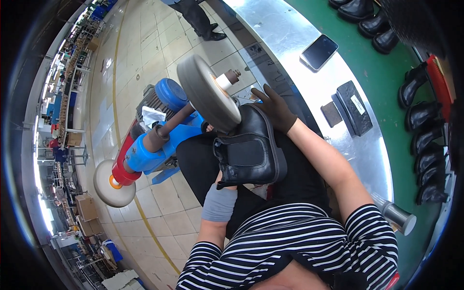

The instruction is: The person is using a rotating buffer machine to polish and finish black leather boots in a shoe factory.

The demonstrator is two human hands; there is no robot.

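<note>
A black ankle boot (249, 154) with an elastic side panel lies tilted over my lap, its toe up against a large grey polishing wheel (208, 92). My left hand (228, 187) reaches to the boot's open top and holds it there; most of its fingers are hidden by the boot. Below it, a grey sleeve covers my left wrist. My right hand (278, 111), in a dark brown glove, is beside the boot's toe and sole edge. Its visible fingers are stretched and spread; whether the palm presses on the sole is hard to tell.
The wheel's shaft joins a blue and red machine (147, 150), with a second wheel (108, 186) lower left. On the metal bench (357, 159) at right lie a phone (319, 52), a dark block (354, 108) and a small brown pad (331, 114). Black boots (425, 145) line the far right. A person (195, 19) stands ahead.
</note>
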